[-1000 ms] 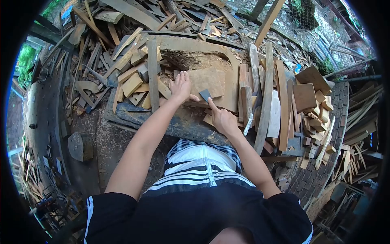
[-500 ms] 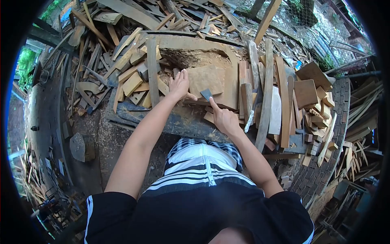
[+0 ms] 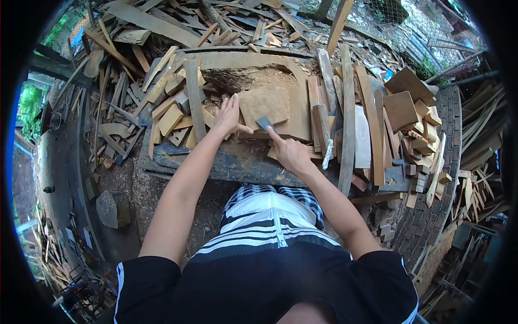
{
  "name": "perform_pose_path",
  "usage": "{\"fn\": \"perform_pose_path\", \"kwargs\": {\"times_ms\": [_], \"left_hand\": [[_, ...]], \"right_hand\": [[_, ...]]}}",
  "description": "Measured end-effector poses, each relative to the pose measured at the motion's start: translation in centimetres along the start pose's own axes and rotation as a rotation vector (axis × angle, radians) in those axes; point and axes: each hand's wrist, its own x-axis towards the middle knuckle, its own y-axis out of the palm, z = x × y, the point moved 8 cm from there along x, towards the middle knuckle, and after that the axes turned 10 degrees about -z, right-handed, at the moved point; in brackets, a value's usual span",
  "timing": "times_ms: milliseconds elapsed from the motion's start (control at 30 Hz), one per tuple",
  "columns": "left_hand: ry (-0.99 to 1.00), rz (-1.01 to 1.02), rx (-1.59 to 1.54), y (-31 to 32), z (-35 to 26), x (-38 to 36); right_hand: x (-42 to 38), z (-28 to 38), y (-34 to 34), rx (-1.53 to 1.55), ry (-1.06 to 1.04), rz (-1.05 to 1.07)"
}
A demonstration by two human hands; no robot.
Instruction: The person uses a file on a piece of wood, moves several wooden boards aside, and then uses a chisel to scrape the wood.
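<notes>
A flat wooden block [image 3: 263,103] lies on a larger thick board [image 3: 300,110] on the workbench. My left hand [image 3: 229,116] rests against the block's left side, fingers stretched forward and thumb spread along the near edge. On the block's near right part lies a small dark grey flat piece [image 3: 264,122], too plain to tell whether it is sandpaper or a thin blade. My right hand [image 3: 292,153] has it at the near corner, the index finger stretched out on it and the other fingers curled. The thumb is mostly hidden.
Offcuts [image 3: 170,120] are heaped left of the board, beside an upright-looking grey slat [image 3: 195,100]. Long planks [image 3: 348,119] and stacked small blocks [image 3: 426,143] lie to the right. A large scrap pile [image 3: 156,24] is behind. The bench's dark front edge [image 3: 226,164] runs before me.
The whole view has shifted slightly, so the bench and both hands appear a little further left. Hands, grey piece and block keep nearly the same places relative to each other.
</notes>
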Motion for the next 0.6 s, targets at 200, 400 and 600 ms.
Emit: {"fn": "perform_pose_path", "kwargs": {"times_ms": [200, 400, 600], "left_hand": [[-0.010, -0.043, 0.074, -0.8, -0.2, -0.4], [0.011, -0.085, 0.080, -1.0, -0.5, -0.6], [0.020, -0.086, 0.053, -0.7, -0.3, -0.5]], "right_hand": [[4.4, 1.7, 2.1, 0.035, -0.022, -0.116], [-0.3, 1.7, -0.2, -0.038, 0.002, 0.043], [6.5, 2.3, 2.6, 0.028, 0.018, -0.046]]}}
